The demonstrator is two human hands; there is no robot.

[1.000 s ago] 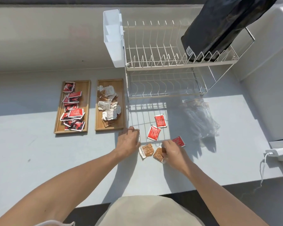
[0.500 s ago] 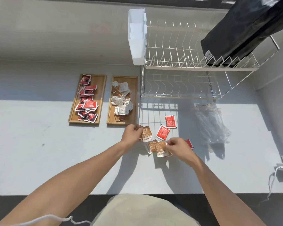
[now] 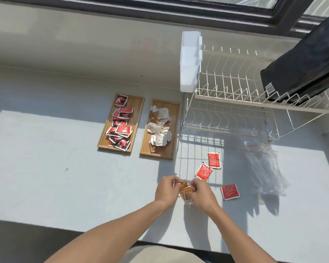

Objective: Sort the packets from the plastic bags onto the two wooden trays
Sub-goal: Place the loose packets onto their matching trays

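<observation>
Two wooden trays lie side by side on the white counter. The left tray (image 3: pixel 139 105) holds several red packets, the right tray (image 3: pixel 175 111) several brown and white packets. My left hand (image 3: pixel 166 190) and my right hand (image 3: pixel 202 194) meet just above the counter and together grip a small bunch of brown packets (image 3: pixel 186 188) between them. Three red packets lie loose on the counter: one (image 3: pixel 214 160) farthest back, one (image 3: pixel 204 172) beside it, one (image 3: pixel 229 191) right of my right hand. A crumpled clear plastic bag (image 3: pixel 264 168) lies further right.
A white wire dish rack (image 3: pixel 235 103) with a white plastic cup holder (image 3: pixel 190 59) stands behind the loose packets. A black bag (image 3: pixel 308 67) leans on its top tier. A window frame runs along the back wall.
Both hands lifted brown packets off the counter and came together in front of me. The camera view shifted, so the trays now sit further right in the frame.
</observation>
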